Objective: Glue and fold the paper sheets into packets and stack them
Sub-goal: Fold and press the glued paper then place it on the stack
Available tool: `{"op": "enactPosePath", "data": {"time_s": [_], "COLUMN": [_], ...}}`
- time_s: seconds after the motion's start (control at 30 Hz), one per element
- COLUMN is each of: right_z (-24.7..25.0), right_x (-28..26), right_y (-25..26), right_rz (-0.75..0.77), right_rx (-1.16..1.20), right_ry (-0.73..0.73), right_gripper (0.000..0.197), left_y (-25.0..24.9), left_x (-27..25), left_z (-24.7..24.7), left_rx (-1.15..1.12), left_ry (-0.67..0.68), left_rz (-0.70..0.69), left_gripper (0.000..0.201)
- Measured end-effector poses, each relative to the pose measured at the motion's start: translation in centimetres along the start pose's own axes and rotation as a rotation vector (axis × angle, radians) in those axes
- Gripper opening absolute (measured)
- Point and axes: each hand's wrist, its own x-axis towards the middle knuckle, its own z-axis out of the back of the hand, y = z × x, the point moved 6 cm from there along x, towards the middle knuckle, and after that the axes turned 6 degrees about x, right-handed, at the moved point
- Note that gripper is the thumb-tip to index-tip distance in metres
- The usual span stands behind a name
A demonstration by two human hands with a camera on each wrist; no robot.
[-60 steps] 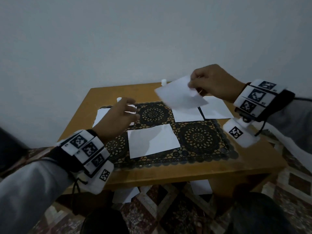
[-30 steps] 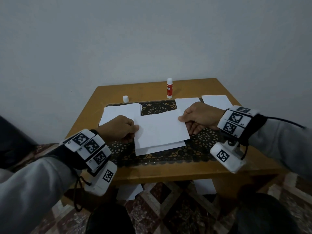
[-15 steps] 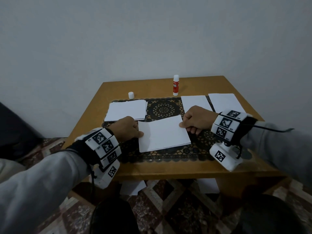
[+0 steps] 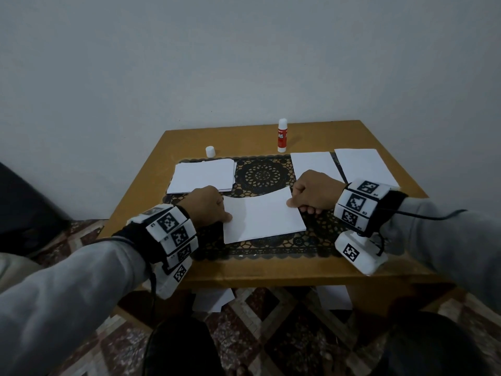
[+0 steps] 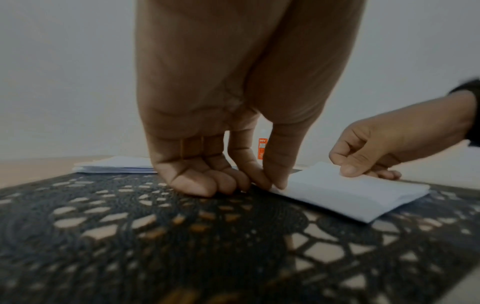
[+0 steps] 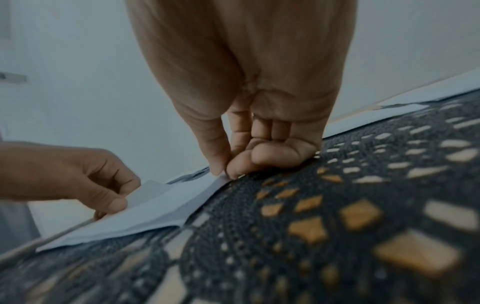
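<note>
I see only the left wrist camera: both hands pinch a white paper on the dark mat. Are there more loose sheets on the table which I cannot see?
Observer: Yes. The head view shows an inner sheet and an outer sheet lying flat beyond the right hand.
Operator: Is the glue stick closed?
Observer: I cannot tell. A small white cap stands on the table, apart from the upright glue stick.
Operator: And the right grip?
Observer: In the right wrist view, thumb and forefinger pinch the paper at its edge; the other fingers curl down onto the mat.
</note>
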Motion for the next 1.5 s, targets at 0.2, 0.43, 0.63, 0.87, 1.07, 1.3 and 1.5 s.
{"op": "enactPosePath", "data": {"time_s": [0.2,0.43,0.63,0.87,1.07,1.3,1.5], "right_z": [0.5,-6.5,-4.8,-4.0,-6.4,-9.3,-7.5], "right_x": [-0.5,-7.9,-6.4,-7.0,-7.2,-7.8,-5.7], "right_y": [0.8,3.3,1.6,0.6,3.4,5.8,5.5], "right_rz": [-0.019,0.297,0.202,0.149,0.290,0.471,0.322], "right_rx": [-0.446,-0.775,-0.812,-0.797,-0.812,-0.795,-0.766], "right_ry": [-0.132,0.411,0.362,0.365,0.455,0.468,0.431], "right_gripper": [0.042,0.093,0.096,0.093,0.093,0.090,0.092], "left_y": [-1.4,-2.7,-2.4,-2.2,-2.3,0.4,0.3], "left_x": [-1.5,-3.0,-3.0,-3.1,-3.2,-1.7,-1.7], "left_z": [0.1,-3.7,-3.6,-3.7,-3.3,-2.0,-2.0], "left_rx": [0.271,0.490,0.491,0.464,0.325,0.062,0.052], "left_ry": [-0.155,0.222,0.245,0.228,0.225,0.228,0.207], "left_rz": [-0.145,-0.328,-0.315,-0.323,-0.259,-0.156,-0.155], "left_gripper": [0.053,0.074,0.076,0.075,0.078,0.071,0.076]}}
